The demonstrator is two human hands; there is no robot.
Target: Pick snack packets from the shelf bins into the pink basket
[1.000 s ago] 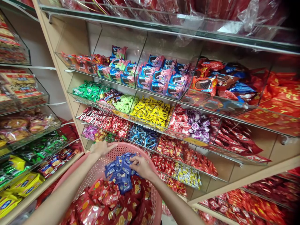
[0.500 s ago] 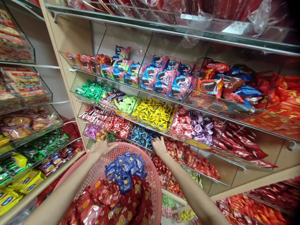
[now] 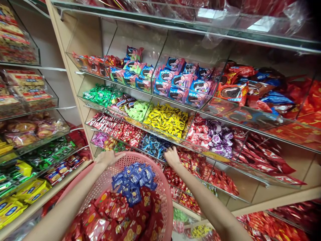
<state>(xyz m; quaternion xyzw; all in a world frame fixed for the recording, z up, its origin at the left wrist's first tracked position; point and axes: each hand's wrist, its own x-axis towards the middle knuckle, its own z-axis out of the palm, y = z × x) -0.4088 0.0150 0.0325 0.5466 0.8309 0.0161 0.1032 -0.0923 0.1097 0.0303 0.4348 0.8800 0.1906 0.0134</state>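
A pink perforated plastic basket [image 3: 164, 187] is in front of me, with red wrapped packets [image 3: 100, 217] and a heap of small blue packets [image 3: 134, 180] inside. My left hand [image 3: 106, 158] is closed over its far-left rim, thumb lying along the edge. Beyond the rim on the right, my right hand [image 3: 172, 156] has its fingers curled at the front edge of a lower shelf bin. Dark-blue wrapped candies [image 3: 155, 145] lie just left of it, and red wrapped packets [image 3: 190, 160] to its right. What the curled fingers hold, if anything, is hidden.
Clear-fronted bins rise above my hands: yellow candies [image 3: 167, 120], red-and-white and purple candies [image 3: 218, 137], blue-pink cookie packs [image 3: 180, 80]. A glass shelf [image 3: 175, 26] crosses overhead. A wooden upright [image 3: 67, 67] divides off the left rack, which holds green candies [image 3: 47, 152] and yellow packs [image 3: 32, 190].
The shelves have shifted slightly to the right in view as the camera turned a little. Both hands keep nearly the same place and pose, and the basket's contents look the same.
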